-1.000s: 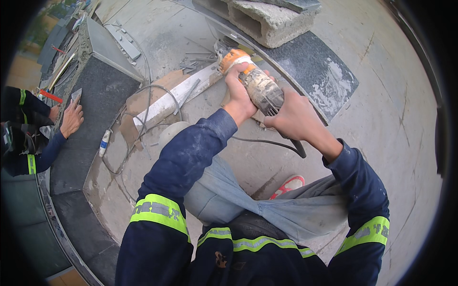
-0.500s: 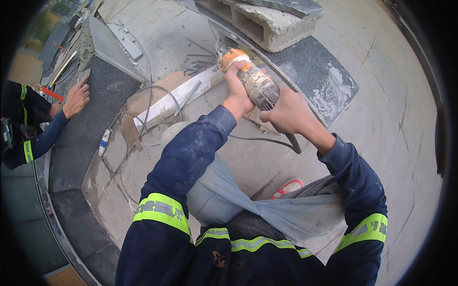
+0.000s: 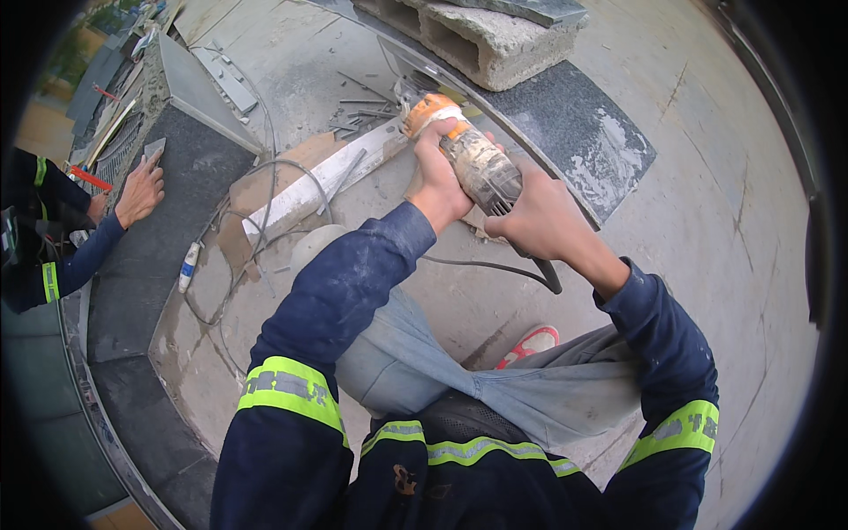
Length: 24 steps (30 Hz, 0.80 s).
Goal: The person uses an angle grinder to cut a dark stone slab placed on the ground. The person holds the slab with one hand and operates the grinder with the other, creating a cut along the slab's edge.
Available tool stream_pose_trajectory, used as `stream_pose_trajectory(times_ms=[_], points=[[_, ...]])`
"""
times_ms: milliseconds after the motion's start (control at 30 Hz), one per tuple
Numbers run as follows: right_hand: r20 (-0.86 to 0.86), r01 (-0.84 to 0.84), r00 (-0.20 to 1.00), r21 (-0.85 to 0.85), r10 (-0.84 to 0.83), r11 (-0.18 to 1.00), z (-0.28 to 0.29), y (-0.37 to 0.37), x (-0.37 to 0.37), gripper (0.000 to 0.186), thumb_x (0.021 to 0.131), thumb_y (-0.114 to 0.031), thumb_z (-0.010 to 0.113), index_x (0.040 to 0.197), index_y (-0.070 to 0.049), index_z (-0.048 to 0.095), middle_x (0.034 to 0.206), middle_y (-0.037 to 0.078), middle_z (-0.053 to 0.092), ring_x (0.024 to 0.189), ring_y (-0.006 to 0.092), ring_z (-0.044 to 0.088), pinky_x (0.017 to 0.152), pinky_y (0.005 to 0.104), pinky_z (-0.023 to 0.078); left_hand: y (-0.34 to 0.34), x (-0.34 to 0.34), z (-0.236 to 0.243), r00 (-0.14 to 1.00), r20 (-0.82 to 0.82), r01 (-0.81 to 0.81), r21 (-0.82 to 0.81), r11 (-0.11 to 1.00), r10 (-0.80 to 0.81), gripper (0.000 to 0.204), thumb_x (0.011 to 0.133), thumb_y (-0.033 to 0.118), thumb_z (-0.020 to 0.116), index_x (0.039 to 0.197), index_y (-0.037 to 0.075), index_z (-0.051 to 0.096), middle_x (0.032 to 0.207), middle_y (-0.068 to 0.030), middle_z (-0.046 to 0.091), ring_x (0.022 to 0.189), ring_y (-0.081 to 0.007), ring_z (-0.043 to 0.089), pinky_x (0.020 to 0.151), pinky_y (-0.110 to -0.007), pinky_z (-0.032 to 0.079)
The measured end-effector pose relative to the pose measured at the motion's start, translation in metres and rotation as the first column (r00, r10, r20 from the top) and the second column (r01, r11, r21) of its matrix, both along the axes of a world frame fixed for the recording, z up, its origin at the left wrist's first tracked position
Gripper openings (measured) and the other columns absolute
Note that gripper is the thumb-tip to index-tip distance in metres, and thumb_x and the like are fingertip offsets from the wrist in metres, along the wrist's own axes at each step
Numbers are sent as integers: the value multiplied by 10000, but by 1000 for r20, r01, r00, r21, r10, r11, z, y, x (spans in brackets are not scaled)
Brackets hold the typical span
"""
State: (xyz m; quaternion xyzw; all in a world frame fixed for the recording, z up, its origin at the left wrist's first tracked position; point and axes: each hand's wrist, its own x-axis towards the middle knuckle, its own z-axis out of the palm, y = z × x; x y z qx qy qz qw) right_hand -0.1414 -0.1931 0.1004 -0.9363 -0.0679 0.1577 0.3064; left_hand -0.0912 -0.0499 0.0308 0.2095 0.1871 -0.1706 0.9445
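Observation:
A dusty orange-and-grey angle grinder (image 3: pixel 477 163) is held out in front of me, its head pointing up and left at the edge of a dark grey stone slab (image 3: pixel 565 115). My left hand (image 3: pixel 440 177) wraps round its body just behind the orange head. Closed on the rear end, my right hand (image 3: pixel 546 212) sits beside the black cord (image 3: pixel 539 281) that trails from it. The grinder's disc is blurred and partly hidden by the head.
A hollow concrete block (image 3: pixel 521 49) weighs down the slab. Below the grinder's head lie a white-topped strip (image 3: pixel 327 177), cardboard (image 3: pixel 231 243) and thin grey offcuts (image 3: pixel 367 115). Cables with a blue-and-white connector (image 3: pixel 188 267) loop leftward. A co-worker's hand (image 3: pixel 141 190) rests by a dark stone ledge (image 3: pixel 128 300).
The view has shifted slightly, so the surroundings sit a little left and up. Both hands keep their hold on the grinder, which stays at the slab's edge.

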Motion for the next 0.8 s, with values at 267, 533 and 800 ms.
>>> stream_pose_trajectory(times_ms=[267, 533, 800], points=[[-34, 20, 999, -6, -20, 1000, 11, -4, -16, 546, 627, -267, 749, 979, 100, 552, 859, 291, 650, 861, 423, 663, 780, 426, 532, -4, -9, -4, 999, 20, 47, -28, 999, -46, 536, 756, 429, 585, 1045, -16, 511, 939, -127, 575, 878, -294, 602, 800, -439, 526], [-35, 28, 999, -14, -29, 999, 12, -7, -24, 540, 626, -261, 742, 978, 97, 544, 858, 293, 649, 855, 433, 660, 775, 432, 531, -8, -17, -3, 997, 30, 72, -53, 996, -71, 551, 749, 435, 589, 1058, -13, 506, 942, -130, 581, 875, -294, 602, 797, -440, 522], [-44, 49, 998, 5, -49, 999, 15, -12, -35, 526, 626, -236, 737, 970, 108, 538, 814, 304, 643, 821, 438, 663, 753, 437, 533, -16, -32, 5, 999, -4, 49, -12, 999, -49, 556, 756, 434, 582, 1085, -5, 488, 952, -130, 582, 883, -301, 608, 799, -445, 523]])
